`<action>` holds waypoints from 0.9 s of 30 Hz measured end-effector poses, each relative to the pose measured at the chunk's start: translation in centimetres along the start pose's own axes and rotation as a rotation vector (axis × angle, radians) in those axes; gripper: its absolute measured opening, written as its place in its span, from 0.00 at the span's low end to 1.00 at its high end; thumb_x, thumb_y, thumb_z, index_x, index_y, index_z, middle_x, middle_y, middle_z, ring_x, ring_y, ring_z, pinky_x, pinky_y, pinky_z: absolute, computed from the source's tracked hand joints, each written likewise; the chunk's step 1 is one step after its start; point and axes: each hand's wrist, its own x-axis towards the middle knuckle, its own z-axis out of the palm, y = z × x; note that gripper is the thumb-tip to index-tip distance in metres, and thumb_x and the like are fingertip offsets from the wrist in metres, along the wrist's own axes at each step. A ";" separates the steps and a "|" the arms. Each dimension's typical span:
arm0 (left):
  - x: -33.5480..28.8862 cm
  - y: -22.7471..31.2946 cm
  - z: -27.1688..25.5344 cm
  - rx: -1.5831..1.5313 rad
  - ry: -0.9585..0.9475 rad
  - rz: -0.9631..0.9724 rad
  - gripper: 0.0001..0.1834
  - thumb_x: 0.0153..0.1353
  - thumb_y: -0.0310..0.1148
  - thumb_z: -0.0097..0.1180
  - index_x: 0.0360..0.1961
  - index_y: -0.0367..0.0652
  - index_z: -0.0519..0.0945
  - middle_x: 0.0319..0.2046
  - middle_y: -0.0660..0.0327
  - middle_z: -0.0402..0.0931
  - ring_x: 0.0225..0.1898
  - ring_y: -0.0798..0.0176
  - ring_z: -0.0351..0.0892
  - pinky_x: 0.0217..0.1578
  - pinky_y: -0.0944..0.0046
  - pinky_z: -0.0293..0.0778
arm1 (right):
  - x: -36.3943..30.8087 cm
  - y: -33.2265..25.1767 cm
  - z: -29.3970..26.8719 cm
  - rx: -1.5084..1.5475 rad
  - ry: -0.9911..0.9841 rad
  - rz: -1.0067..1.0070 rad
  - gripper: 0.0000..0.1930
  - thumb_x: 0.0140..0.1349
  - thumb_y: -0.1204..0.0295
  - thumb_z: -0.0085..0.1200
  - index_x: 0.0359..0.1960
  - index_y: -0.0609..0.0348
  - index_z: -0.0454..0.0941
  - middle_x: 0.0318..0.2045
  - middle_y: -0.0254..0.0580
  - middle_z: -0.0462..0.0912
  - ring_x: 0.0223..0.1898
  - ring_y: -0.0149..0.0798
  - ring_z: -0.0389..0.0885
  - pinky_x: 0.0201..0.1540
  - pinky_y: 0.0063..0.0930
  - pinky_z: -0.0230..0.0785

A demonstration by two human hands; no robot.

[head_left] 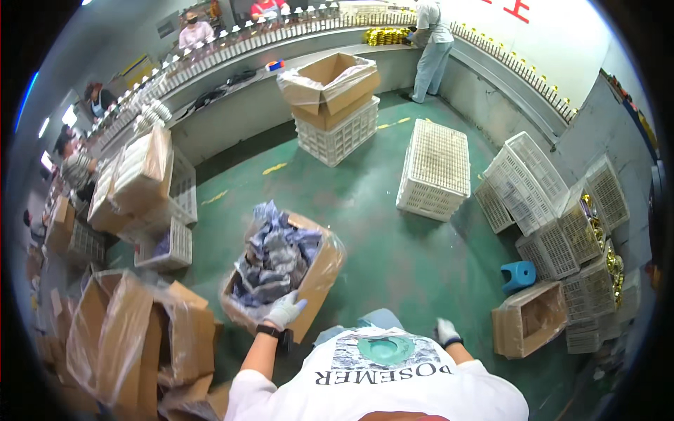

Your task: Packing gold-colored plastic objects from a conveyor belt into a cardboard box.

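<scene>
— What did the carton look like?

— A brown cardboard carton [309, 281] lined with a clear plastic bag, tipped over on the green floor [393, 259] just ahead of the person. It was stuffed with crumpled blue-grey wrappings [275, 258] that bulged out of its mouth.

— Which way did it point?

— Its open mouth faced up and to the left, toward the stacked cartons [133, 175] by the white crates. The long axis ran from the lower left corner near the person up to the right, so the carton lay slanted rather than square on its base.

— And the hands?

— The left hand [284, 310], in a white glove with a dark band at the wrist, was stretched forward with the forearm bare, and its grip was pressed on the carton's near rim, fingers curled over the edge. The right hand [444, 330], gloved too, hung low beside the hip, well apart from the carton, touching nothing; whether its grip was spread or closed I could not tell.

— Anything close by?

— Flattened plastic-lined cartons [123, 337] at the person's left, a white lattice crate [435, 168] lying farther out, and a small blue stool [518, 274] at the right.
</scene>
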 end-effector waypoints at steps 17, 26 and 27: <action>58.5 20.4 -9.6 -0.105 -0.209 -0.111 0.36 0.64 0.54 0.53 0.64 0.37 0.69 0.58 0.42 0.73 0.61 0.44 0.73 0.60 0.54 0.69 | 67.5 0.4 -30.2 0.492 0.043 0.226 0.21 0.67 0.56 0.42 0.39 0.66 0.76 0.36 0.59 0.82 0.44 0.63 0.77 0.51 0.50 0.67; 93.2 29.8 -19.9 0.043 -0.204 -0.218 0.32 0.64 0.54 0.52 0.59 0.39 0.74 0.56 0.43 0.76 0.59 0.42 0.73 0.60 0.53 0.69 | 109.7 -4.7 -50.2 0.955 -0.089 0.260 0.18 0.71 0.60 0.47 0.51 0.60 0.77 0.28 0.35 0.79 0.27 0.32 0.75 0.31 0.30 0.72; 97.0 31.1 -21.8 0.034 -0.116 -0.184 0.32 0.63 0.54 0.51 0.57 0.39 0.75 0.54 0.42 0.76 0.57 0.41 0.74 0.59 0.50 0.69 | 111.8 -6.5 -52.1 0.992 -0.143 0.346 0.17 0.71 0.60 0.46 0.51 0.60 0.77 0.31 0.36 0.79 0.26 0.32 0.75 0.31 0.30 0.71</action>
